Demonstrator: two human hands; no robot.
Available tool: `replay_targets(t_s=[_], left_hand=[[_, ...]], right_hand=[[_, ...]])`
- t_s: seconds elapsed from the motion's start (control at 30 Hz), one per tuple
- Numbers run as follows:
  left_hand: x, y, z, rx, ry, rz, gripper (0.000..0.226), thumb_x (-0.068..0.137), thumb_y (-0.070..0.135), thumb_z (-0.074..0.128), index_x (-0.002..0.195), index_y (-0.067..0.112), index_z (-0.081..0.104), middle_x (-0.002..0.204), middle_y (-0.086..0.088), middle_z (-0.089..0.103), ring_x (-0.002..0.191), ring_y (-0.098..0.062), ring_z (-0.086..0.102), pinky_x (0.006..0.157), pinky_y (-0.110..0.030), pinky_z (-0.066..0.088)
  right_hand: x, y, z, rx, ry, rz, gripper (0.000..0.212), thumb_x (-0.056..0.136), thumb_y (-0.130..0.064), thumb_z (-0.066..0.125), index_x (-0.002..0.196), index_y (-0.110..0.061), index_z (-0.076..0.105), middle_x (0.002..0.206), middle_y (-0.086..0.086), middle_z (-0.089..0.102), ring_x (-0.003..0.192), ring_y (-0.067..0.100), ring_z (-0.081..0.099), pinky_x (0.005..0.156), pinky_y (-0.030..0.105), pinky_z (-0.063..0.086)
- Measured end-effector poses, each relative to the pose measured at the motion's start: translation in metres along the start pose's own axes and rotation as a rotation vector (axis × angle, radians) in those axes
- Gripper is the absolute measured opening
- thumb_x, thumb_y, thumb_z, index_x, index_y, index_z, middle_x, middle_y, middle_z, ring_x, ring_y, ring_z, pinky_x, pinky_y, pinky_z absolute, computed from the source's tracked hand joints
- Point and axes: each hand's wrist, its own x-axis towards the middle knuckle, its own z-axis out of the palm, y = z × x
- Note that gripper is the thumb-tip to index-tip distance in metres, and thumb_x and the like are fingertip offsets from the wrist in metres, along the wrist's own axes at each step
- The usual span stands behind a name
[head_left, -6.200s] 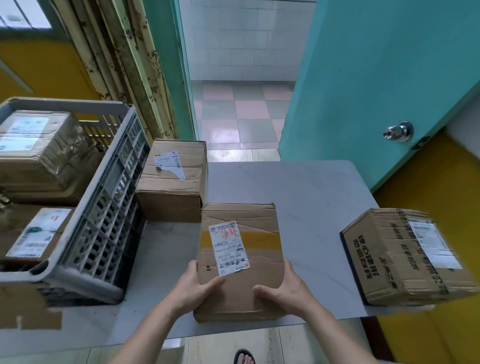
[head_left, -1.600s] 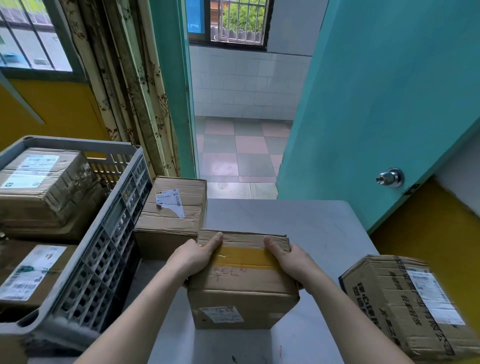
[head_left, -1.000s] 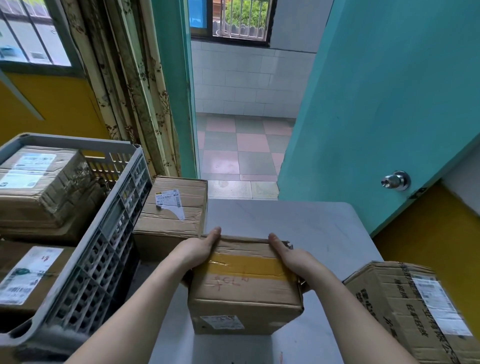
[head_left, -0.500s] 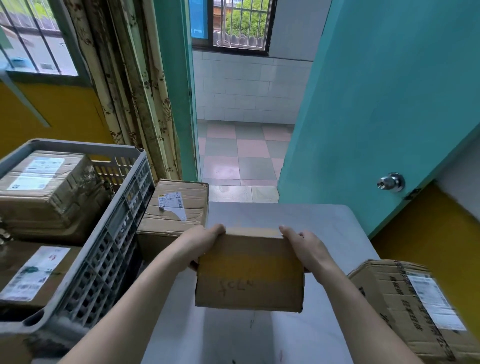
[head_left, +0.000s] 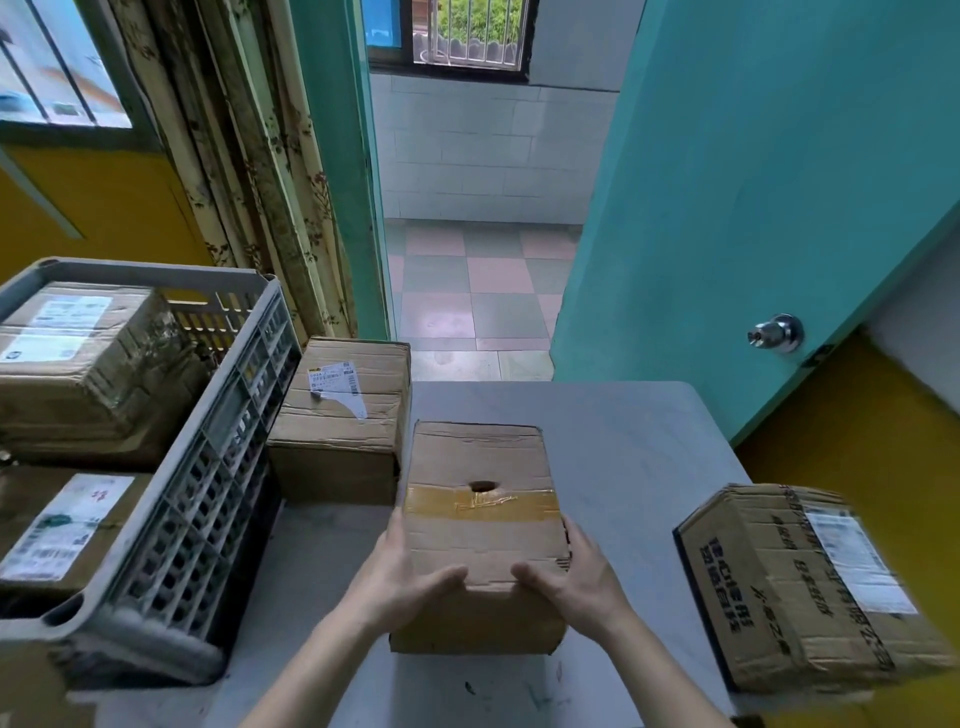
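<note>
Both hands grasp the near end of a cardboard box (head_left: 480, 519), the left hand (head_left: 400, 577) and the right hand (head_left: 576, 577) each laying a thumb over the top while the fingers wrap its sides. The box lies flat at the middle of a grey table (head_left: 623, 447), taped across and holed on top. Its creased board looks soft and probably light; the firmest hold is low on opposite sides, clear of the hole. Five boxes show: this one, a labelled box (head_left: 343, 415) just beside its far left corner, a printed box (head_left: 810, 587) at the table's right edge, and an upper parcel (head_left: 78, 358) and a lower parcel (head_left: 57, 519) in the single grey crate (head_left: 208, 493).
</note>
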Motion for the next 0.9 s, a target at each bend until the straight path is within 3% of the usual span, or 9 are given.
replay_targets(t_s=[0.1, 0.2, 0.27, 0.47, 0.6, 0.67, 0.77, 0.9], left_hand=[[0.001, -0.012, 0.014, 0.029, 0.024, -0.041, 0.122, 0.064, 0.078, 0.074, 0.157, 0.031, 0.011, 0.152, -0.002, 0.043, 0.129, -0.023, 0.055, 0.106, -0.042, 0.050], [0.002, -0.024, 0.029, 0.052, 0.024, -0.093, 0.124, 0.071, 0.077, 0.072, 0.158, 0.029, -0.002, 0.155, -0.007, 0.036, 0.131, -0.028, 0.054, 0.106, -0.041, 0.048], [0.002, -0.033, 0.038, 0.072, 0.053, -0.127, 0.124, 0.069, 0.079, 0.070, 0.155, 0.031, -0.005, 0.152, -0.007, 0.038, 0.129, -0.029, 0.054, 0.106, -0.043, 0.049], [0.003, -0.036, 0.045, 0.157, 0.099, -0.117, 0.121, 0.072, 0.082, 0.065, 0.156, 0.031, -0.007, 0.152, -0.003, 0.040, 0.130, -0.026, 0.052, 0.104, -0.044, 0.049], [0.010, -0.035, 0.040, 0.144, 0.066, -0.164, 0.114, 0.064, 0.096, 0.049, 0.149, 0.032, 0.009, 0.146, -0.001, 0.047, 0.123, -0.026, 0.058, 0.098, -0.045, 0.053], [0.021, -0.030, 0.033, 0.142, 0.053, -0.215, 0.112, 0.062, 0.101, 0.039, 0.144, 0.027, 0.023, 0.144, -0.003, 0.051, 0.122, -0.028, 0.059, 0.098, -0.046, 0.052], [0.033, -0.023, 0.030, 0.151, 0.064, -0.241, 0.091, 0.076, 0.091, 0.044, 0.135, 0.023, 0.032, 0.135, -0.005, 0.059, 0.117, -0.028, 0.061, 0.096, -0.045, 0.053], [0.036, -0.027, 0.034, 0.139, 0.068, -0.275, 0.074, 0.080, 0.084, 0.050, 0.122, 0.025, 0.034, 0.126, -0.004, 0.062, 0.110, -0.027, 0.063, 0.092, -0.045, 0.055]], right_hand=[[-0.004, 0.006, 0.010, -0.013, -0.010, 0.009, 0.111, 0.061, -0.079, 0.078, 0.151, -0.030, 0.037, 0.140, -0.005, 0.050, 0.127, 0.015, 0.051, 0.107, 0.031, 0.046], [-0.003, 0.016, 0.022, -0.054, -0.026, 0.068, 0.128, 0.052, -0.094, 0.069, 0.156, -0.029, 0.031, 0.143, -0.002, 0.044, 0.133, 0.019, 0.049, 0.112, 0.036, 0.047], [0.000, 0.029, 0.030, -0.056, -0.063, 0.107, 0.136, 0.046, -0.101, 0.062, 0.157, -0.031, 0.029, 0.145, -0.002, 0.043, 0.135, 0.019, 0.048, 0.113, 0.038, 0.045], [0.008, 0.040, 0.033, 0.013, -0.140, 0.164, 0.127, 0.046, -0.100, 0.066, 0.151, -0.036, 0.035, 0.143, -0.010, 0.057, 0.131, 0.016, 0.056, 0.112, 0.035, 0.046], [0.012, 0.033, 0.024, -0.025, -0.189, 0.163, 0.121, 0.052, -0.098, 0.064, 0.152, -0.039, 0.031, 0.146, -0.010, 0.057, 0.130, 0.015, 0.056, 0.112, 0.036, 0.047], [0.022, 0.026, 0.020, -0.047, -0.181, 0.203, 0.121, 0.061, -0.096, 0.060, 0.159, -0.035, 0.023, 0.157, -0.003, 0.047, 0.140, 0.023, 0.049, 0.114, 0.039, 0.043], [0.036, 0.016, 0.021, -0.068, -0.093, 0.240, 0.117, 0.072, -0.089, 0.058, 0.162, -0.025, 0.018, 0.164, 0.006, 0.036, 0.148, 0.031, 0.040, 0.115, 0.043, 0.040], [0.042, 0.017, 0.032, -0.047, -0.059, 0.252, 0.118, 0.070, -0.088, 0.060, 0.162, -0.025, 0.021, 0.164, 0.004, 0.037, 0.147, 0.030, 0.041, 0.114, 0.045, 0.042]])
